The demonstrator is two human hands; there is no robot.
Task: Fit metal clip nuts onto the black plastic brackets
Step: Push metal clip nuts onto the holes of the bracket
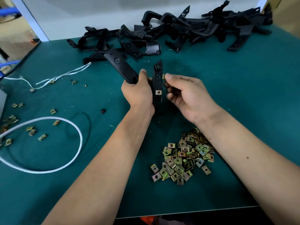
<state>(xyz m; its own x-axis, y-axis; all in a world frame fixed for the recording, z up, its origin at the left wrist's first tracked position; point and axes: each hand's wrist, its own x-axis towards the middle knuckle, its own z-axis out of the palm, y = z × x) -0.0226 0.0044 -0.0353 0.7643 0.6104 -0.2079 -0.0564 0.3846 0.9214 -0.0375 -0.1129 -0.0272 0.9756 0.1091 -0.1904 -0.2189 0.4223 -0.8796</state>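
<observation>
Bracket heap (178,28) lies behind the hands, clip nut pile (183,158) before them, cord (48,143) left.

Both forearms extend forward, bare, and converge toward the centre. Left hand (138,91): back toward the camera, fingers curled round a black bracket (157,83), thumb up along it. Right hand (186,95): palm turned leftward, thumb and forefinger pinching a clip nut (164,76) against the bracket's edge, remaining fingers loosely curled.

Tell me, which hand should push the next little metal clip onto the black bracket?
The right hand, probably. It already pinches a clip nut right at the bracket's edge, and the clip nut pile lies beneath its forearm. The left hand is busy gripping the bracket.
</observation>
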